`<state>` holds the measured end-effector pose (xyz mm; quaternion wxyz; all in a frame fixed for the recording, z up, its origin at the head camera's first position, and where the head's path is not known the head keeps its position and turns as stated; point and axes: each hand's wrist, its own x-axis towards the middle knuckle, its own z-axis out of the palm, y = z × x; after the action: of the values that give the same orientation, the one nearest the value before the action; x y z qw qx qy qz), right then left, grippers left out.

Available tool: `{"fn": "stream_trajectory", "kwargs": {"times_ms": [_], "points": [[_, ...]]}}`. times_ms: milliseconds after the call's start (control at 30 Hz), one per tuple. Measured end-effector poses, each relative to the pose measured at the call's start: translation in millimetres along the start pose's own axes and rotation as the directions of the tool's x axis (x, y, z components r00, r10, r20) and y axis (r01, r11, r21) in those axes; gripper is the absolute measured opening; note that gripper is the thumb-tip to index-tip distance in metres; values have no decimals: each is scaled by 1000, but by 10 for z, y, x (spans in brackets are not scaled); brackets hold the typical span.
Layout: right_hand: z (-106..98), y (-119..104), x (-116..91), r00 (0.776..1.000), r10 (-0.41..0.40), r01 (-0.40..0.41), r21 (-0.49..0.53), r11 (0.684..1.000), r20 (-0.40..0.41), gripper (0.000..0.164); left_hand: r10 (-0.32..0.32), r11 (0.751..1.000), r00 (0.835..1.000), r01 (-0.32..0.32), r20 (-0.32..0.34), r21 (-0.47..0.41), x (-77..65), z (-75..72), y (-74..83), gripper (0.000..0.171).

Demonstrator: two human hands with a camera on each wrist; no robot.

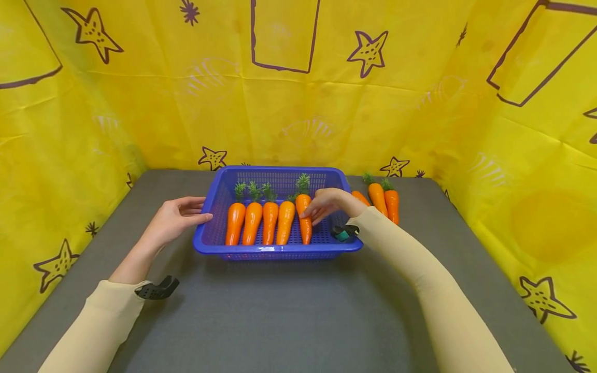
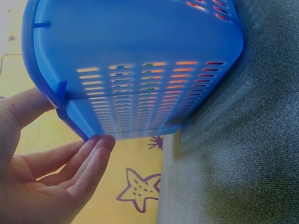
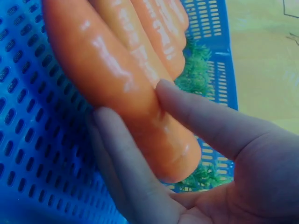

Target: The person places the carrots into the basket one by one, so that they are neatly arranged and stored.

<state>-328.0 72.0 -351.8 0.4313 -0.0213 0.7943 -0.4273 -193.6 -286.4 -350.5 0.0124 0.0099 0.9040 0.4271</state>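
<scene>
The left hand (image 1: 173,219) grips the rim of the basket (image 1: 280,249) between thumb and fingers, seemingly to steady it, while the right hand (image 1: 332,203) pinches one carrot (image 1: 305,227) inside near its thick end, probably for control beside four rowed carrots (image 1: 252,224).

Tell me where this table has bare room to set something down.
Free: the table in front of the basket, between the sleeves; also right of the loose carrots, up to the cloth. Crowded: the basket's left and middle, holding five carrots.
</scene>
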Motion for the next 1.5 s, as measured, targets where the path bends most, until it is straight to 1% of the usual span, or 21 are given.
{"fn": "stream_trajectory", "kwargs": {"times_ms": [200,300,433,533,667,767,967,1167,1367,1500], "points": [[-1,15,17,1000,8,-8,8,1000,13,27,0,1000,1000,0,0,-1,-10,-1,8,72],[-14,27,25,1000,10,-10,-4,1000,26,22,4,1000,1000,-4,-1,-3,-15,-4,12,71],[-44,39,27,1000,11,-11,-17,1000,19,23,11,1000,1000,-11,-3,-2,-12,-4,12,71],[-60,41,24,1000,6,-6,5,1000,16,22,11,1000,1000,-11,-3,-2,-10,-4,10,71],[-65,37,20,999,-3,2,31,1000,39,20,4,1000,1000,-4,-2,-4,-12,-7,12,71],[-67,37,14,999,-3,2,14,1000,39,21,2,1000,1000,-2,-3,-3,-11,-6,14,71],[-74,44,13,1000,8,-6,-60,998,31,27,7,1000,1000,-7,-1,2,-7,0,13,71],[-81,39,-9,999,27,-25,-63,998,33,28,2,1000,1000,-2,1,7,-6,8,1,71],[-101,23,-78,999,-3,6,-70,998,36,32,-3,1000,1000,3,3,8,-9,3,2,72],[-122,17,-109,999,-17,19,-46,999,38,33,4,1000,1000,-4,0,10,-11,-3,2,71]]}}
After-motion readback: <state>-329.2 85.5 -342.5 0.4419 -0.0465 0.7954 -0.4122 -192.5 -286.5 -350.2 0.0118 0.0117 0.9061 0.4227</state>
